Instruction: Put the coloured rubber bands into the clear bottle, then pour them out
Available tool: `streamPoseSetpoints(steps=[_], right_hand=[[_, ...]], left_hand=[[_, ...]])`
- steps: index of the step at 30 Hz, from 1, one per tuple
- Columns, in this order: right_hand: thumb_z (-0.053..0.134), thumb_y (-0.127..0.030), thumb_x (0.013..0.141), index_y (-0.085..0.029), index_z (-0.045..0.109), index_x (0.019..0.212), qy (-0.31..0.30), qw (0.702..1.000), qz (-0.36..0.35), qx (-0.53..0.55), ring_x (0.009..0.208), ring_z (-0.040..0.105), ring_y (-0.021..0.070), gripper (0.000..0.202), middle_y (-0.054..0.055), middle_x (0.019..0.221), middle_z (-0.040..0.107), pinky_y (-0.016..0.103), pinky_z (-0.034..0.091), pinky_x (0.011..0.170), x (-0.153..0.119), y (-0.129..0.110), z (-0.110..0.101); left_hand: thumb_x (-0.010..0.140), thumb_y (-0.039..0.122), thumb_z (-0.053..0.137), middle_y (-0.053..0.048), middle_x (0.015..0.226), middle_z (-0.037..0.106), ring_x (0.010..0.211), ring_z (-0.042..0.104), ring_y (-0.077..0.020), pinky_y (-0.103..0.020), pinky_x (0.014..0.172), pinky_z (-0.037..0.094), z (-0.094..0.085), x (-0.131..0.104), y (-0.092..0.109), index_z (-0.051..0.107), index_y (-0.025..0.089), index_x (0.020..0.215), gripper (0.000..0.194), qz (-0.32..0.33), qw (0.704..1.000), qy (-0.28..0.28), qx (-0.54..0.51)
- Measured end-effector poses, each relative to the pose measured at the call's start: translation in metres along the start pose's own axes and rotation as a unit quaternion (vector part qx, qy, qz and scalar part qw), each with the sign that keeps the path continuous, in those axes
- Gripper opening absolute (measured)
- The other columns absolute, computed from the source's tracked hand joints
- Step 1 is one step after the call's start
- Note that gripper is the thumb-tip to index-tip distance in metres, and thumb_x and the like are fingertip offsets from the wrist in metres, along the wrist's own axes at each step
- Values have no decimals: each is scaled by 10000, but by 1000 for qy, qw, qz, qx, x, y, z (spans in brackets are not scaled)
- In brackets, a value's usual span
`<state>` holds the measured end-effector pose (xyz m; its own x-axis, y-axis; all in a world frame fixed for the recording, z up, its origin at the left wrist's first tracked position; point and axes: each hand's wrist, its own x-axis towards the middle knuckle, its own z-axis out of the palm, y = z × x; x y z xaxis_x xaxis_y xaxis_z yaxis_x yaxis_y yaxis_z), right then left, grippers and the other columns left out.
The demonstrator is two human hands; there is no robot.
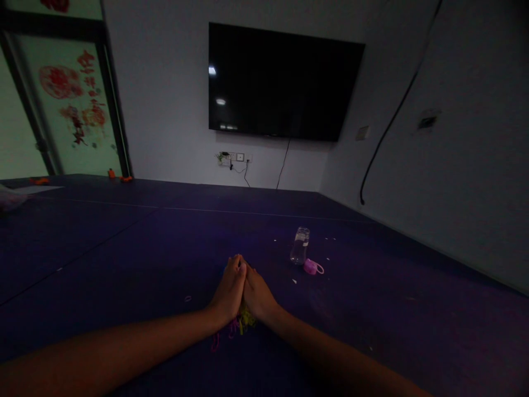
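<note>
My left hand [227, 289] and my right hand [257, 292] meet at the fingertips and thumbs, forming a peak low over the dark blue-purple surface. The fingers of both are stretched forward, cupped around a small heap rather than gripping it. Beneath and behind the palms lie thin pink loops [232, 330] and yellow loops [246, 318]; whether they are rubber bands or clips is too dim to tell. A bit of blue shows beside the left fingers. Most of the heap is hidden by my hands. One more pale pink loop [188, 298] lies apart to the left.
To the right of my hands stands a clear, lidless bottle [300, 246], with a pink cap with a loop [313, 267] beside it. White scraps [295, 281] are scattered around. Orange objects [126, 178] sit at the far left edge. A television [285, 82] hangs on the wall.
</note>
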<state>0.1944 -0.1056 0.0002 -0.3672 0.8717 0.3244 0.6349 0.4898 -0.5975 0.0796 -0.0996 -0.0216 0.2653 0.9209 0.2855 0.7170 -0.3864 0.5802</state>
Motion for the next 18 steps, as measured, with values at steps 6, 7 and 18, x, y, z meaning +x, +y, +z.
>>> streamPoseSetpoints(steps=[6,7,18], right_hand=[[172,-545,935,-176,310,1417,57,998,17,9,1360,253,233,622,103,1448,353,484,211,1105,-19,-5,-32],[206,-555,930,-194,287,1426,36,999,5,-9,1372,217,236,619,91,1465,323,498,182,1110,-30,-7,-37],[609,-608,707,-241,176,1457,-48,978,-87,-184,1395,16,315,940,115,1531,78,551,33,1103,-33,-35,-3]], left_hand=[[966,411,41,-38,1536,146,1397,68,-207,-486,1117,204,-39,-3,-24,89,266,1458,515,74,992,96,-27],[969,405,68,-31,1534,154,1398,54,-212,-505,1118,173,-48,-10,-33,105,281,1456,504,75,992,101,-13],[941,510,99,-85,1525,136,1385,11,-232,-474,1111,194,-22,-12,-35,208,189,1445,608,-66,993,71,-68]])
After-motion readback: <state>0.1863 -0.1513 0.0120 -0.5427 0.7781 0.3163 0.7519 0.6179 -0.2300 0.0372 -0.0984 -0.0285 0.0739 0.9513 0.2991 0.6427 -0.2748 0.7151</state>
